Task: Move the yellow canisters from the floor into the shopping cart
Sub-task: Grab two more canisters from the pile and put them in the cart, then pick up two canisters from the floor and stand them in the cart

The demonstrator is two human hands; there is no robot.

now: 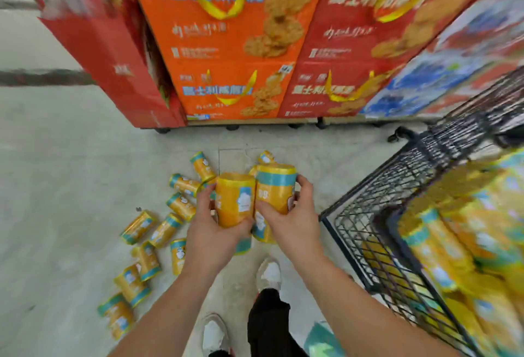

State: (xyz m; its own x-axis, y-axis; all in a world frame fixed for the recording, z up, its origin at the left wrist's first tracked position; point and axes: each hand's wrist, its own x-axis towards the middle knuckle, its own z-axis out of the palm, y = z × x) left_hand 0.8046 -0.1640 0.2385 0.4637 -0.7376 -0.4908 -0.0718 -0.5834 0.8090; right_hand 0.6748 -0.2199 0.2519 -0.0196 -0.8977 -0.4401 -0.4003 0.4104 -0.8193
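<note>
My left hand (208, 232) grips a yellow canister with a teal band (234, 199), held upright above the floor. My right hand (295, 217) grips a second yellow canister (275, 186) right beside it, the two touching. More canisters seem to be held lower between my hands, partly hidden. Several yellow canisters (158, 232) lie scattered on the floor to the left and behind. The black wire shopping cart (377, 195) stands at the right, with several yellow canisters (459, 243) inside it.
Stacked orange and red biscuit cartons (235, 45) on a wheeled pallet rise straight ahead. My white shoes (269, 271) stand on the pale floor below my hands. Bare floor spreads out to the left.
</note>
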